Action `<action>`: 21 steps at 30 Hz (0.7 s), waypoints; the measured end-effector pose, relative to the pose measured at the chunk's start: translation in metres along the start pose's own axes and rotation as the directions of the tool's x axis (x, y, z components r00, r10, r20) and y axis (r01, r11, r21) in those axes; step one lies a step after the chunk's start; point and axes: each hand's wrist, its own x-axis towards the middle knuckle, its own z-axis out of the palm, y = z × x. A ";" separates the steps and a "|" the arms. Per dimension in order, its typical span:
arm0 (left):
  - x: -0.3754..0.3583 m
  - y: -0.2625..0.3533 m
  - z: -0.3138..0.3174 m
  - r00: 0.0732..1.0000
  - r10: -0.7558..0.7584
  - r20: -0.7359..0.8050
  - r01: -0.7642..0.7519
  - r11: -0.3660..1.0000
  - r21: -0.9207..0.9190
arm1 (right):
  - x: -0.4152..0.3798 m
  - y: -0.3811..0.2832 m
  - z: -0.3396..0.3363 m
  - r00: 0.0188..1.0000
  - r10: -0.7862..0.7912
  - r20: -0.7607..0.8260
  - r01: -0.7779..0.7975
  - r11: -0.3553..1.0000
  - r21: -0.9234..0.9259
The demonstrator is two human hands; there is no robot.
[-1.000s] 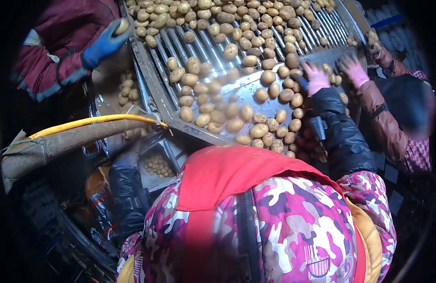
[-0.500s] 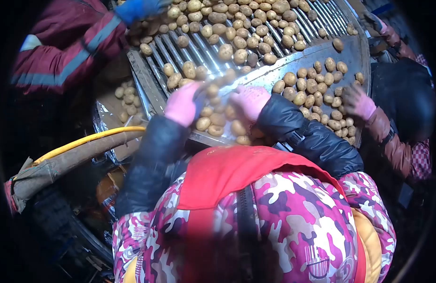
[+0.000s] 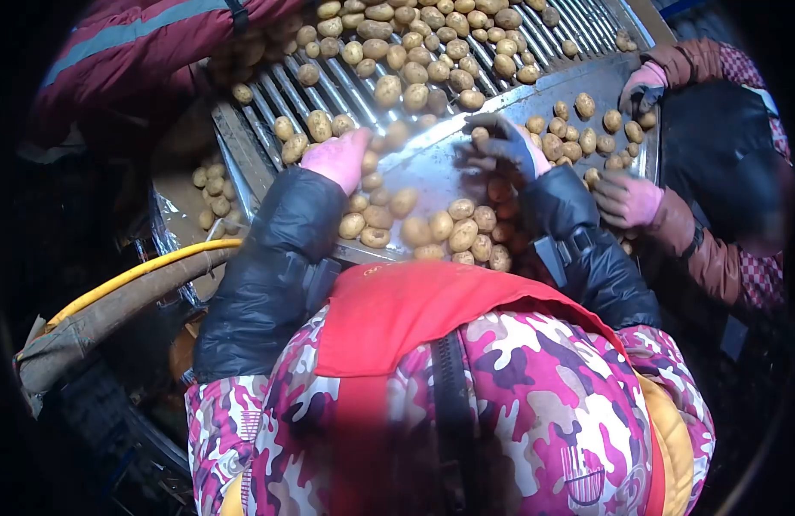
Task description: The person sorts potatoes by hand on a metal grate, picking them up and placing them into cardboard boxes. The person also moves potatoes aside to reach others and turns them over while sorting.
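Note:
My left hand (image 3: 341, 161), in a pink glove, is at the lower edge of the metal rollers (image 3: 298, 90), beside a few potatoes (image 3: 319, 125). Its back faces me and its fingers are mostly hidden. Over the shiny metal tray (image 3: 440, 163), my right hand (image 3: 506, 153) reaches leftward, its dark-palmed glove somewhat blurred. The right fingers are apart, with a single potato (image 3: 480, 134) by the fingertips. A group of potatoes (image 3: 463, 234) lies in the tray between my forearms, some smeared by motion.
Many potatoes (image 3: 414, 73) cover the rollers. At right, a co-worker's two gloved hands (image 3: 629, 199) are at more potatoes (image 3: 586, 142). Another person's maroon sleeve (image 3: 156, 52) crosses the upper left. A yellow hose (image 3: 139, 273) and a box of potatoes (image 3: 215, 189) are at left.
My right hand has moved right and up, its fingers now spread. Potatoes have gathered in front of my body. The co-worker's second hand has come to the tray's far corner.

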 end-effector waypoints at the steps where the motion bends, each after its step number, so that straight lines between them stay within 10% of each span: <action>1: 0.003 0.002 -0.005 0.998 -0.043 0.040 0.045 0.998 -0.042 | 0.016 0.001 -0.005 0.999 -0.032 -0.002 0.031 0.996 -0.078; 4: 0.003 0.006 -0.011 0.999 -0.042 0.019 0.042 0.999 -0.008 | 0.052 -0.005 0.016 0.957 -0.264 0.122 0.264 0.612 -0.745; 7: 0.002 -0.001 0.001 0.999 -0.009 -0.039 0.013 0.992 0.124 | 0.054 -0.025 0.075 0.979 -0.089 0.184 0.180 -0.052 -0.982; 21: -0.009 -0.012 0.010 0.995 -0.079 -0.060 0.086 0.988 0.125 | 0.062 0.021 0.072 0.965 -0.229 0.125 0.072 -0.225 -0.972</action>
